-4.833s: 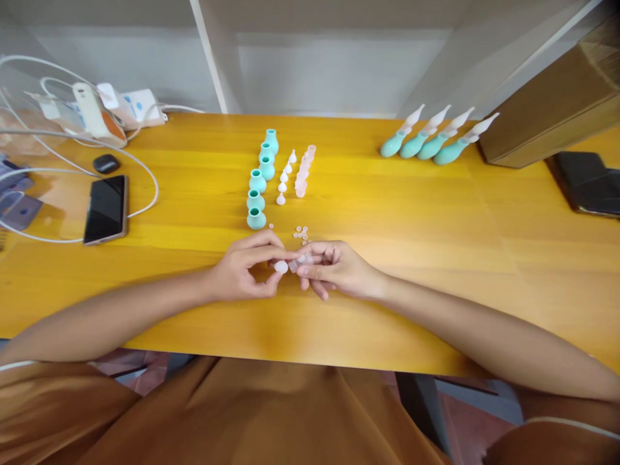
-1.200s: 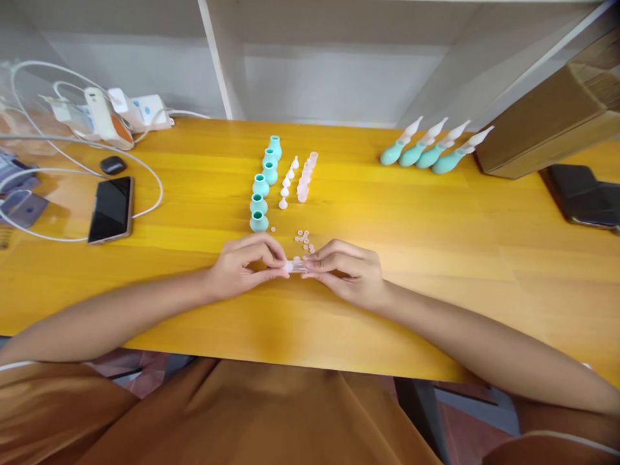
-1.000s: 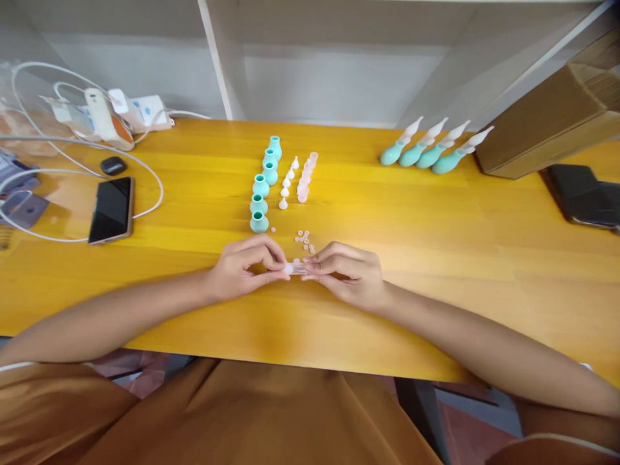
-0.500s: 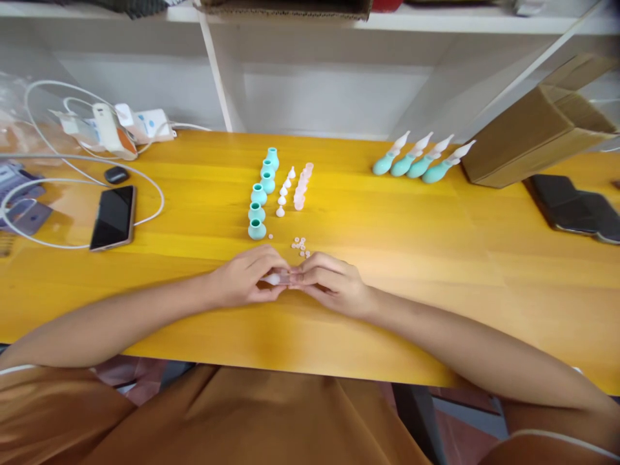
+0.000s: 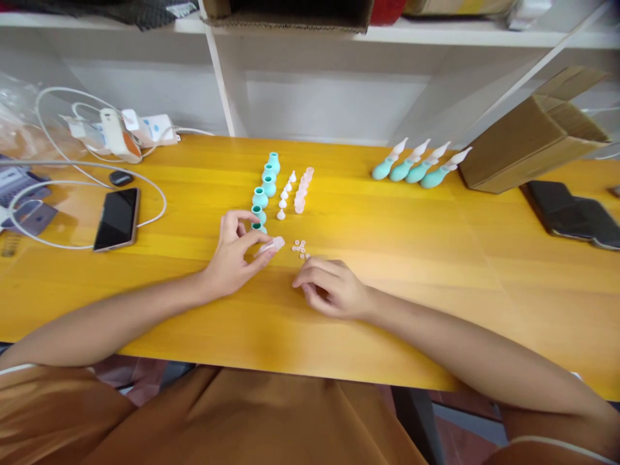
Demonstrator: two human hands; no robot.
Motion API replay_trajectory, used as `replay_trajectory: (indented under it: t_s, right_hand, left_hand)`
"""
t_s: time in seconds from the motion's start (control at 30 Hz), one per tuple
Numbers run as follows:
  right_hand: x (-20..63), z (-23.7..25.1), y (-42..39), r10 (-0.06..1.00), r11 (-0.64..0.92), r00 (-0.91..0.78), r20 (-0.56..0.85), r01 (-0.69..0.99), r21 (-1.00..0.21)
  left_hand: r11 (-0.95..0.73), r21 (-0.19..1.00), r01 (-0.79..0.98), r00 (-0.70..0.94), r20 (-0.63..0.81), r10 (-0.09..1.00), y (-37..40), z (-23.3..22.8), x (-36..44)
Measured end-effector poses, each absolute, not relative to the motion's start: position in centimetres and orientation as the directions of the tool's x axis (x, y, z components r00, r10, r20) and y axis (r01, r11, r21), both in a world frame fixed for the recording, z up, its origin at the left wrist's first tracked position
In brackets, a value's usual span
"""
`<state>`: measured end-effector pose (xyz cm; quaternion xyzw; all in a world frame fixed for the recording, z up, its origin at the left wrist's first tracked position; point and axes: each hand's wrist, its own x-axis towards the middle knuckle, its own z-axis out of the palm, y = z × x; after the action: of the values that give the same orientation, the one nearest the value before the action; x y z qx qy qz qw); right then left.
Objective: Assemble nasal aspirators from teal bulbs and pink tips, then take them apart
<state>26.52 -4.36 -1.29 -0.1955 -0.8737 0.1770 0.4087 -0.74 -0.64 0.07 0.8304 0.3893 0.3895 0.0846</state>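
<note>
**Hands part over the yellow surface, left keeps the clear piece**

The wooden surface (image 5: pixel 436 258) is busy from where I stand. A row of teal bulbs (image 5: pixel 264 187) runs away from the person, with a line of small white cones (image 5: pixel 285 194) and a row of pale pink tubes (image 5: pixel 303 188) just beside it. A scatter of tiny pink rings (image 5: pixel 300 248) lies between the two hands. Four finished teal pieces with white tips (image 5: pixel 416 165) lie side by side far right, near a cardboard box (image 5: pixel 527 142) and a dark case (image 5: pixel 566 210). On the left sit a phone (image 5: pixel 117 218), a looping white cable (image 5: pixel 87 161) and a power strip (image 5: pixel 145 129). The nearest teal bulb is partly hidden behind the left fingers.

Half a second ago both hands met at one small part. They have since separated, and the view has tipped up to show more shelf.

The left hand (image 5: pixel 232 258) is raised off the surface, its grip pinched between thumb and forefinger on a small clear piece (image 5: pixel 272 245), which sits just short of the rings. The right hand (image 5: pixel 334 287) rests knuckles-up on the surface, fingers curled in loosely; I cannot tell whether its grip holds anything.
</note>
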Motion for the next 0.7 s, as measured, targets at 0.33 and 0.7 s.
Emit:
replay_trajectory:
  t_s: [0.33, 0.7]
  right_hand:
    - [26.6, -1.2, -4.4, 0.479, 0.864, -0.621, 0.621, 0.209, -0.458]
    - [26.6, -1.3, -4.3, 0.486, 0.856, -0.615, 0.621, 0.192, -0.479]
  left_hand:
    - [-0.656, 0.493, 0.571, 0.45, 0.48, 0.753, -0.8, 0.9, -0.5]
    - [-0.765, 0.19, 0.616, 0.605, 0.508, 0.613, 0.1, 1.3, -1.3]
